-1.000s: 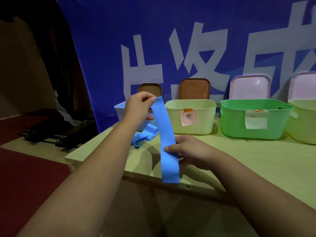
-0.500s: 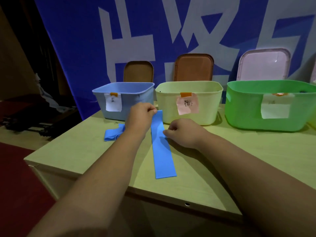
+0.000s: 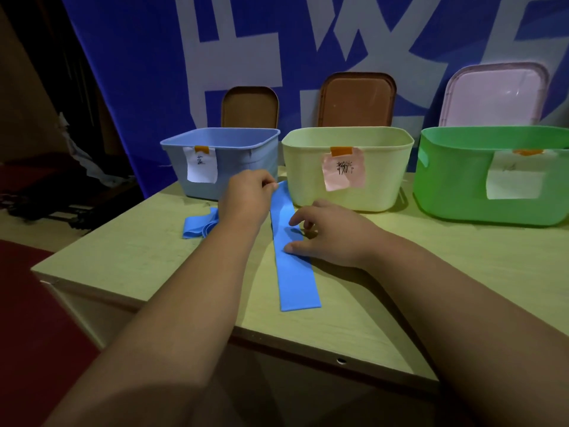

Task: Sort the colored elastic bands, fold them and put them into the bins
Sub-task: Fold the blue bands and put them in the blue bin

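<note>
We are pinching the far end of a flat blue elastic band [image 3: 295,266] between the thumb and curled fingers of our left hand [image 3: 246,198], just in front of the gap between the blue bin [image 3: 234,149] and the pale yellow bin [image 3: 348,167]. Our right hand [image 3: 329,235] is resting with its fingers loosely spread, the thumb tip pressing the middle of the strip onto the table [image 3: 147,260]. The band is lying lengthwise toward us, its near end stopping short of the table's front edge. A second blue band [image 3: 197,226] is sitting bunched left of our left wrist, near the blue bin's base. Wood is showing between the bunch and the table's left corner, and more in front of the green bin [image 3: 462,192] on the right. The three bins are standing in a row along the back, each wearing a taped paper label. Behind them two brown lids [image 3: 357,100] and a pink lid [image 3: 492,94] are leaning on a blue banner [image 3: 138,72] — red floor [image 3: 30,334] is spreading below on the left.
</note>
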Tool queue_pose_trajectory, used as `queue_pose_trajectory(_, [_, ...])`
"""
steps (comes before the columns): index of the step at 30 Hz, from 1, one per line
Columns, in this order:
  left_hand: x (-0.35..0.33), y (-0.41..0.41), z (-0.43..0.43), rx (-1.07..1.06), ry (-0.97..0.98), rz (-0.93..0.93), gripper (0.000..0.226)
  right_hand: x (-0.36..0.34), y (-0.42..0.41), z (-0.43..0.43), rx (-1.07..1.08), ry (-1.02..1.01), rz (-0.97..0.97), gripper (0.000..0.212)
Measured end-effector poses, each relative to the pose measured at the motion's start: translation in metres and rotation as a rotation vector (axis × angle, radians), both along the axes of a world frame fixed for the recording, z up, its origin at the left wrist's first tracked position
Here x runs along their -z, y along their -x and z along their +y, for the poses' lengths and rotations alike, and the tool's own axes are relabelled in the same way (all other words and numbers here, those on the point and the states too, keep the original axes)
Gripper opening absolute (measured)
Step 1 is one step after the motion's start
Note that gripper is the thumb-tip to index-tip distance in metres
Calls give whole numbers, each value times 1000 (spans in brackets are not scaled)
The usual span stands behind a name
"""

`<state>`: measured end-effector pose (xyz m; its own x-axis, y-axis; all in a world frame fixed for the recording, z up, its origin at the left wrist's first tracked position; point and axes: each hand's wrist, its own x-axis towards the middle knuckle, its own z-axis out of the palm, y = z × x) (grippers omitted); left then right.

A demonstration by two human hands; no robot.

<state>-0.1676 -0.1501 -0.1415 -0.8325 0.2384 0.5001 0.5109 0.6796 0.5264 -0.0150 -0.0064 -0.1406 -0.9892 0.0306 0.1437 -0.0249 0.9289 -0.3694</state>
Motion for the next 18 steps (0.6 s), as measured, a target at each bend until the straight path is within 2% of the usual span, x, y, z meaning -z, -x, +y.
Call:
queue_pose_trajectory(3, [-2, -3, 0, -14, -3, -14, 9, 0, -8, 0, -44, 18, -38, 68])
queue_pose_trajectory(5, [-1, -1, 0, -20, 8, -36, 14, -1, -13, -1, -52, 56, -53, 70])
queue_pose_trajectory(11, [2, -1, -4, -24, 16, 5, 22, -5, -21, 7, -51, 138, -63, 62])
queue_pose_trajectory(18, [6, -7, -10, 13, 80, 23, 19, -5, -25, 11, -157, 56, -133, 54])
